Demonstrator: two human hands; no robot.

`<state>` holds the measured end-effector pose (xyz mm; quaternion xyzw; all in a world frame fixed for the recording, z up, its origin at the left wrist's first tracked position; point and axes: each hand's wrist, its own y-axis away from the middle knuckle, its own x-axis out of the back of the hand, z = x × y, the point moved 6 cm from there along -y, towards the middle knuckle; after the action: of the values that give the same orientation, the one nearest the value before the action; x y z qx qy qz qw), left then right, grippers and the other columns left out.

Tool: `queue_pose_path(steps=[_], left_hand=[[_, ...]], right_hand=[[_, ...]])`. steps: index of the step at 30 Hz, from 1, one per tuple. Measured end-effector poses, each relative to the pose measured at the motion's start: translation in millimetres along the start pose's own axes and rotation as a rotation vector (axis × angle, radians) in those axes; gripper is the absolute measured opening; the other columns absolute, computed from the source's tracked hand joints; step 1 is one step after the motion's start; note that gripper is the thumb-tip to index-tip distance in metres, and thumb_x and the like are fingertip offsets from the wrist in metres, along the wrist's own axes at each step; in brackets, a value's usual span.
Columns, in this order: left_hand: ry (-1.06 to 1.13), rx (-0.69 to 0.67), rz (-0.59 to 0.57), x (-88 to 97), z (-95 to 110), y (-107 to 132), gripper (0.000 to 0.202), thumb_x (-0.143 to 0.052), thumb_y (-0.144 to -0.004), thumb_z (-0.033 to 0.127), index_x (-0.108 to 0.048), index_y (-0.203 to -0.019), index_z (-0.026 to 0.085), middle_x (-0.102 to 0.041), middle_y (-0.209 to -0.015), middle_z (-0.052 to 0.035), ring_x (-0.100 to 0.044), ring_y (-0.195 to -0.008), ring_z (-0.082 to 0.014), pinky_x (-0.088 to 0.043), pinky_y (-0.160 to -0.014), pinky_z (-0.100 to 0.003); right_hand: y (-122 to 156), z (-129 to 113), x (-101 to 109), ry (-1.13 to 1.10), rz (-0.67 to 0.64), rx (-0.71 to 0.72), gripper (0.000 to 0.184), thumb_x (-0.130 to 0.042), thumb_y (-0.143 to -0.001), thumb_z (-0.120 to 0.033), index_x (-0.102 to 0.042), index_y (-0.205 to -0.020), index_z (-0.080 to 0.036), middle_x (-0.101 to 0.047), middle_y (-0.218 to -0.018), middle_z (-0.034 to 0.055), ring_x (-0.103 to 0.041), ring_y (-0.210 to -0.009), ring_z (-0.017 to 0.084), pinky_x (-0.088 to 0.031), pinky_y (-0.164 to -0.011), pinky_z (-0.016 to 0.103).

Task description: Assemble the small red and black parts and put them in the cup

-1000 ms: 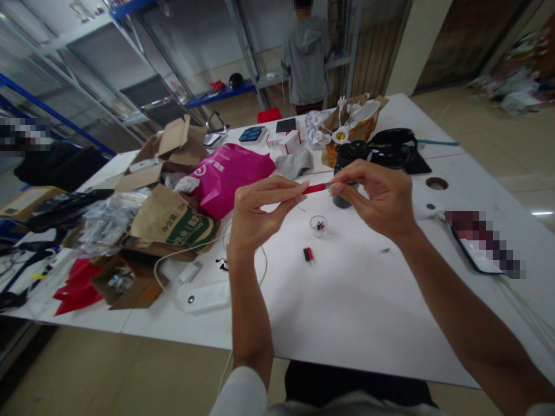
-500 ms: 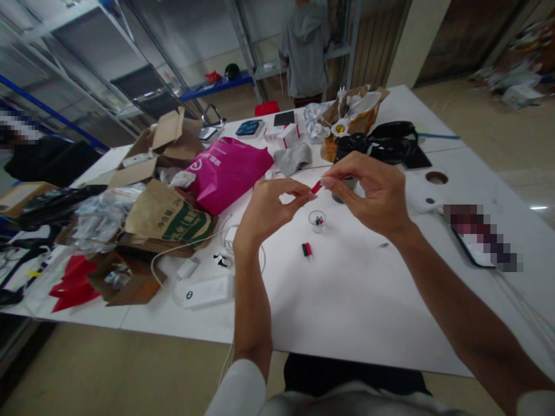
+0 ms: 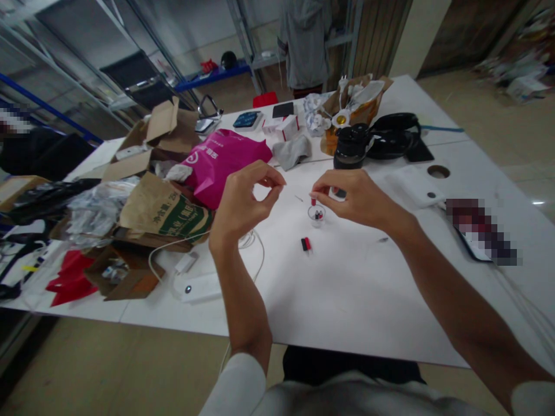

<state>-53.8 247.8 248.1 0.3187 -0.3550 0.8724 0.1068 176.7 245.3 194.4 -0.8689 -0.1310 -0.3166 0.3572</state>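
My right hand pinches a small red cylindrical piece between thumb and fingertips, at the rim of a small clear cup. Little black and red pieces lie inside that cup. Left of it, my left hand is raised with thumb and forefinger closed together; whatever they hold, if anything, is too small to make out. A thin dark sliver shows between the hands, apart from the fingers. Nearer me, a black piece and a red piece with thin metal ends lie side by side on the white table.
At left are a pink bag, a brown paper bag, cardboard boxes and a white power bank with cables. A black lidded jar, a tape roll and a phone are at right. A person stands behind.
My hands have moved apart, the left one leftward. My right hand has brought the red piece down to the cup. The thin sliver now shows between them.
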Motion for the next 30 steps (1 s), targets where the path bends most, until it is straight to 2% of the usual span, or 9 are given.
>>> queue_pose_path(steps=[4,12,18,23,30], left_hand=[[0.042,-0.083,0.004,5.3,0.6,1.0,0.007,-0.085,-0.101,0.040,-0.088,-0.105,0.035,-0.084,-0.100,-0.0037,-0.074,-0.092,-0.0267,-0.066,-0.084,-0.052],[0.042,-0.041,-0.014,2.2,6.2,0.9,0.011,-0.085,-0.102,0.044,-0.087,-0.103,0.033,-0.085,-0.098,-0.0033,-0.074,-0.089,-0.0254,-0.066,-0.084,-0.052],[0.055,-0.017,-0.004,2.6,7.0,2.6,0.020,-0.089,-0.101,0.050,-0.086,-0.100,0.031,-0.084,-0.093,-0.0049,-0.075,-0.090,-0.0273,-0.066,-0.086,-0.053],[0.052,-0.038,-0.023,2.6,10.1,3.2,0.020,-0.086,-0.104,0.053,-0.087,-0.104,0.033,-0.085,-0.095,-0.0052,-0.076,-0.094,-0.0288,-0.067,-0.087,-0.055],[0.044,-0.038,-0.054,0.2,8.6,1.3,0.028,-0.087,-0.102,0.061,-0.088,-0.105,0.033,-0.086,-0.096,-0.0041,-0.077,-0.090,-0.0281,-0.067,-0.086,-0.054]], right_hand=[[2.5,13.7,-13.8,0.060,-0.143,-0.053,0.015,-0.070,-0.108,-0.027,-0.082,-0.102,-0.022,-0.085,-0.101,0.0080,-0.074,-0.090,0.025,-0.053,-0.088,0.039],[5.6,32.4,-30.1,0.157,-0.331,-0.144,0.013,-0.073,-0.105,-0.023,-0.085,-0.103,-0.020,-0.087,-0.106,0.0100,-0.078,-0.095,0.027,-0.051,-0.086,0.038],[6.8,37.7,-37.4,0.167,-0.398,-0.167,0.016,-0.072,-0.106,-0.024,-0.087,-0.103,-0.020,-0.088,-0.105,0.0100,-0.077,-0.094,0.026,-0.052,-0.085,0.037],[8.5,42.5,-43.0,0.147,-0.430,-0.175,0.017,-0.072,-0.108,-0.026,-0.088,-0.105,-0.021,-0.087,-0.105,0.0091,-0.076,-0.094,0.025,-0.051,-0.085,0.037],[11.4,52.4,-50.6,0.150,-0.450,-0.146,0.021,-0.072,-0.110,-0.030,-0.090,-0.112,-0.021,-0.079,-0.115,0.0115,-0.073,-0.099,0.026,-0.051,-0.090,0.039]])
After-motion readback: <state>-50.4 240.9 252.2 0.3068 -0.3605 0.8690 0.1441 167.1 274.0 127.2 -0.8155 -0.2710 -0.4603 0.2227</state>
